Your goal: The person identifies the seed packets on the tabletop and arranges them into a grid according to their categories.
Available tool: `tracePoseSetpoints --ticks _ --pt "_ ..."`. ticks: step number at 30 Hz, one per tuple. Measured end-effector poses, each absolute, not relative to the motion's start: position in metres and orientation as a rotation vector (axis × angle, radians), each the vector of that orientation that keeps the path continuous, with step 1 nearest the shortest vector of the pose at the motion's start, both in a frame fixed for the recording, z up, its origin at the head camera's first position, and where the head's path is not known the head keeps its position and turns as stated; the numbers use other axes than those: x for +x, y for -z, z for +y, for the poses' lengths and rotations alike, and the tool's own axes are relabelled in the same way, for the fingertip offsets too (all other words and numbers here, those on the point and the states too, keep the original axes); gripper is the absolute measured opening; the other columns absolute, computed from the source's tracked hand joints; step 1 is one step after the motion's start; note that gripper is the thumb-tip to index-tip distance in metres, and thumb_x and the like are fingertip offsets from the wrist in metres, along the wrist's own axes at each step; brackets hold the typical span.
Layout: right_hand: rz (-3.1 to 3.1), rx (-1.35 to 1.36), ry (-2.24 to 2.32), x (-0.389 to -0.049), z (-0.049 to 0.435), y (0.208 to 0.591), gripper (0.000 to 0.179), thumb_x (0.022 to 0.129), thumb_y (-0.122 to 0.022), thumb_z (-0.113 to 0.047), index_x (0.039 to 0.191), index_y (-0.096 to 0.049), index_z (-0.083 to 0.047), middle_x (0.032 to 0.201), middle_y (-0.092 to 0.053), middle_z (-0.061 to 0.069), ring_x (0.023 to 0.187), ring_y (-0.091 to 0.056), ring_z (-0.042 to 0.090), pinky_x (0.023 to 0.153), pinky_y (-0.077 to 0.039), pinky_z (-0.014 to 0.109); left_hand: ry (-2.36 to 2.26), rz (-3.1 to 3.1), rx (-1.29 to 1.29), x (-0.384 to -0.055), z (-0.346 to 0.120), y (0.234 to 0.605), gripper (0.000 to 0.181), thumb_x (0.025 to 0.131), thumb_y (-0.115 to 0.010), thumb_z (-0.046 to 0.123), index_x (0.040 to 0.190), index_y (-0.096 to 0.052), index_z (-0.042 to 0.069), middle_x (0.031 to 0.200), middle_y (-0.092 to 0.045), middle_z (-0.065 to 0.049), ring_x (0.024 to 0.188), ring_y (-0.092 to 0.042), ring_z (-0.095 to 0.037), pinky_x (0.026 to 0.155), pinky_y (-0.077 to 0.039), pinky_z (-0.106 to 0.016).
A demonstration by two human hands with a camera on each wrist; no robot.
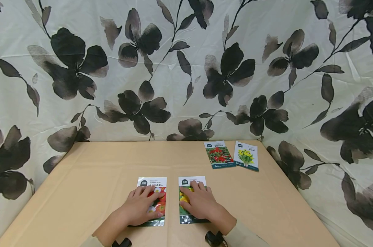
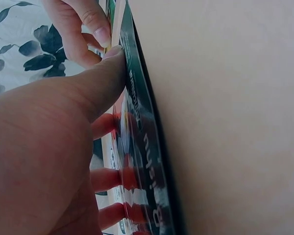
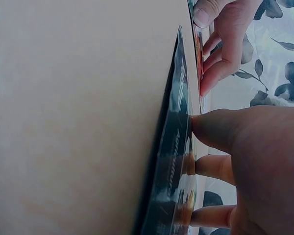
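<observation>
The left hand (image 1: 140, 204) and right hand (image 1: 200, 203) are resting, fingers apart, on the red packet (image 1: 160, 206) and yellow packet (image 1: 184, 197), which, being glossy, could skid under uneven pressure.

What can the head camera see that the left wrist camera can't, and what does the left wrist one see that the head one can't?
Only the head view shows the red-flower packet and the yellow-flower packet lying at the back of the table.

Only the left wrist view shows fingers mirrored in the shiny packet under the left hand.

Both show that packet, both hands, including the right hand, the table and the flower-printed cloth.
</observation>
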State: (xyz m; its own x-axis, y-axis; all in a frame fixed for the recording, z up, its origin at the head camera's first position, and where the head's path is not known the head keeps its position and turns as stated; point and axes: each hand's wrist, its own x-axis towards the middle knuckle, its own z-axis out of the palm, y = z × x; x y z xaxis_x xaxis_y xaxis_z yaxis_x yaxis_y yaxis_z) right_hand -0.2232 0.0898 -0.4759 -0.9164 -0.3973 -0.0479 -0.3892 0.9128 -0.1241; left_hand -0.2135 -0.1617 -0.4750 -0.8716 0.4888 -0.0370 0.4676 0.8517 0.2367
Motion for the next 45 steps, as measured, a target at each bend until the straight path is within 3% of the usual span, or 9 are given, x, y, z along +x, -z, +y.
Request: tracePoseSetpoints --ticks 24,45 --pt "3.025 -0.616 0.165 -0.2212 0.0885 0.4750 0.054 0.086 -0.054 -0.058 0.135 -0.050 -0.036 0.124 -0.047 0.007 0.101 -0.041 0.024 0.076 -0.037 0.044 -0.334 2.920 0.754 -0.2123 -0.1609 0.4735 0.069 0.078 -0.056 0.069 0.136 -0.048 0.034 0.142 -0.040 -0.009 0.126 -0.034 -0.035 0.098 -0.028 -0.061" --pt "3.012 -0.591 0.167 -0.2285 0.0913 0.4759 0.057 0.082 -0.054 -0.066 0.133 -0.050 -0.041 0.128 -0.046 0.007 0.103 -0.040 0.023 0.075 -0.038 0.040 -0.334 2.911 0.740 -0.2146 -0.1608 0.4740 0.069 0.076 -0.057 0.070 0.135 -0.048 0.036 0.142 -0.039 -0.007 0.126 -0.033 -0.035 0.096 -0.030 -0.060"
